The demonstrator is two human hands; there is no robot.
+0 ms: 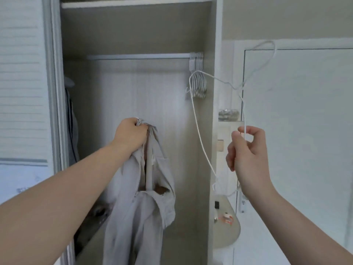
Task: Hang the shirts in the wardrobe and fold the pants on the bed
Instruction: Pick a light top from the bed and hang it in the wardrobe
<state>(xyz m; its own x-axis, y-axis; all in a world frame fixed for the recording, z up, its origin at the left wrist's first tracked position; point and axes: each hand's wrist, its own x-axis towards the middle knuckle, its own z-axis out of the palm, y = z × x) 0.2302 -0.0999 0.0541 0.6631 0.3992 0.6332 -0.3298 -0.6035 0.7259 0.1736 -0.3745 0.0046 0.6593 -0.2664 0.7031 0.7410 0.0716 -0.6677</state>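
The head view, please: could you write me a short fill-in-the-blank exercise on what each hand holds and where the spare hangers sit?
1. The left hand grips a pale ____ by its bunched top.
2. The right hand pinches a white wire ____.
3. The spare hangers are bunched at the ____ end of the rail.

Missing words: shirt; hanger; right.
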